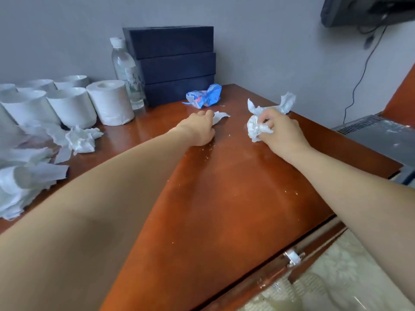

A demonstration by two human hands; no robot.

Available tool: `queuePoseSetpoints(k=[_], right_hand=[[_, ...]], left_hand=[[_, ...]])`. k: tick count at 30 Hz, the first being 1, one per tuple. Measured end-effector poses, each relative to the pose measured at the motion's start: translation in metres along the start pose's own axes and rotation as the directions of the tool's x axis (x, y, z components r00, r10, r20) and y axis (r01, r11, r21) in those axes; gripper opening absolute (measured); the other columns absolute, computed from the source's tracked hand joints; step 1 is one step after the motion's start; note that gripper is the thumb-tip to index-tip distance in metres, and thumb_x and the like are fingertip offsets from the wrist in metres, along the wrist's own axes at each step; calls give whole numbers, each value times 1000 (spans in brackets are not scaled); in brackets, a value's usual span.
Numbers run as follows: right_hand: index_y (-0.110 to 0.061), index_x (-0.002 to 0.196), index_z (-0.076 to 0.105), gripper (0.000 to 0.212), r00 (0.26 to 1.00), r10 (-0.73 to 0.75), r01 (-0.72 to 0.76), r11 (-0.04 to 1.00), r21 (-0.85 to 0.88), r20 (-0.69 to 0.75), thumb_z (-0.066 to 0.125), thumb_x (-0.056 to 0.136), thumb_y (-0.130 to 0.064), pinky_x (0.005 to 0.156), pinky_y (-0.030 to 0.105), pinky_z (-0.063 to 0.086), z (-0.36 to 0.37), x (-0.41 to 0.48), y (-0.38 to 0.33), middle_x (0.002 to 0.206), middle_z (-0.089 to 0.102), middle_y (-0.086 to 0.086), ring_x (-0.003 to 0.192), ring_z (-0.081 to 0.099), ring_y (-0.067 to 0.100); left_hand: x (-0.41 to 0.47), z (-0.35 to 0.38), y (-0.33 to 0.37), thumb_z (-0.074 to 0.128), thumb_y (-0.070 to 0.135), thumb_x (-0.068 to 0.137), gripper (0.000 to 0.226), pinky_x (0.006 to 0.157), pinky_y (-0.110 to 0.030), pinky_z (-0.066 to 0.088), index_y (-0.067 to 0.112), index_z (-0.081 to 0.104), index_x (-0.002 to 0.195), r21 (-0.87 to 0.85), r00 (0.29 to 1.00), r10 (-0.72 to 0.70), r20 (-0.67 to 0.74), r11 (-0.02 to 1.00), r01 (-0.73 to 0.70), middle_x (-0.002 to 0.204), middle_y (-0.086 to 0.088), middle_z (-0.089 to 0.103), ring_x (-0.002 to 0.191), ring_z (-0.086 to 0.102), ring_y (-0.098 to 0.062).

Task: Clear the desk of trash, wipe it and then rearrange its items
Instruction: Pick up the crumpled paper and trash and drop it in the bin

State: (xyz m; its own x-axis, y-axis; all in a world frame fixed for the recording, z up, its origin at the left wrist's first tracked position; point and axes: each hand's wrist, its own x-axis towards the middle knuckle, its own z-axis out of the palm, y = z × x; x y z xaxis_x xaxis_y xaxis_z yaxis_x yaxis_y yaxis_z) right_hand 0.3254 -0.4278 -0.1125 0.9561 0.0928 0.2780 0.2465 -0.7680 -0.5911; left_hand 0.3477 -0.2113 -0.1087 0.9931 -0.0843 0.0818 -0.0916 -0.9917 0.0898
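Desk (pixel 224 198) edge lies just beside right hand (pixel 283 134) gripping tissue (pixel 255 129).

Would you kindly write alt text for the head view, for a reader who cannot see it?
A person's right hand grips crumpled tissues on a crumb-strewn wooden desk while the left hand touches a paper scrap; toilet rolls stand far left.

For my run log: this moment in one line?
phase: trash pickup | left hand: touches white paper scrap | right hand: grips crumpled tissue | blue wrapper: untouched
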Motion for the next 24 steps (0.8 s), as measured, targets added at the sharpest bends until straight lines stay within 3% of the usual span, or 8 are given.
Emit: queuePoseSetpoints(k=[3,6,9,11,14,17,20,24], right_hand=[[-16,130,51,44,993,13,1,993,115,-116,66,88,-12,72,24,41,-1,27,2,93,64,0,95,56,17],[-11,110,69,23,981,-49,68,993,98,-188,65,87,-11,93,25,41,-4,54,9,80,66,-5,85,60,4],[-16,108,71,24,988,-33,52,991,123,-151,67,85,-13,69,15,42,-7,80,16,95,68,3,78,62,5],[-19,109,70,25,997,12,-2,992,127,-77,69,84,-13,66,12,42,-6,93,21,97,67,4,86,65,8],[-19,106,66,26,996,71,-77,988,135,48,67,84,-5,58,17,45,10,105,29,93,65,5,79,59,21],[-21,101,67,25,995,23,-27,998,48,93,69,81,-7,67,24,41,26,117,30,79,62,-4,64,54,17],[-25,107,67,29,996,-7,9,1000,-26,90,66,83,-8,72,24,39,35,128,22,89,61,2,81,51,20],[-29,100,66,26,995,-81,86,993,-80,58,59,85,-9,79,22,34,53,129,1,108,64,6,115,51,25]], left_hand=[[25,3,-4,43,22,101,39,94,-42,43,6,45,137,27,998,-14,-59,1000,15,133,-16,52,119,51,-36],[42,-3,-9,45,31,97,32,81,-36,43,9,62,113,-30,993,-46,-108,999,43,109,-12,63,100,57,-35],[59,-22,-26,53,25,86,21,73,-33,43,17,62,103,-276,924,-188,-333,956,96,100,-7,62,90,57,-31],[78,-33,-41,51,19,84,21,72,-33,40,16,62,101,-323,889,-204,-410,944,68,108,-8,61,95,57,-29],[101,-35,-58,53,18,88,24,74,-32,39,10,61,110,-247,947,-132,-293,967,58,115,-11,58,98,55,-28],[117,-24,-65,53,22,93,22,73,-32,38,8,57,110,-207,981,-101,-165,976,66,111,-11,60,91,50,-24],[127,-14,-73,56,31,93,24,71,-33,38,12,49,104,-139,991,-122,-64,984,112,107,-9,59,88,52,-26],[121,-16,-78,63,42,89,51,79,-38,44,19,46,132,-73,989,-145,-9,987,144,114,-7,59,95,55,-27]])
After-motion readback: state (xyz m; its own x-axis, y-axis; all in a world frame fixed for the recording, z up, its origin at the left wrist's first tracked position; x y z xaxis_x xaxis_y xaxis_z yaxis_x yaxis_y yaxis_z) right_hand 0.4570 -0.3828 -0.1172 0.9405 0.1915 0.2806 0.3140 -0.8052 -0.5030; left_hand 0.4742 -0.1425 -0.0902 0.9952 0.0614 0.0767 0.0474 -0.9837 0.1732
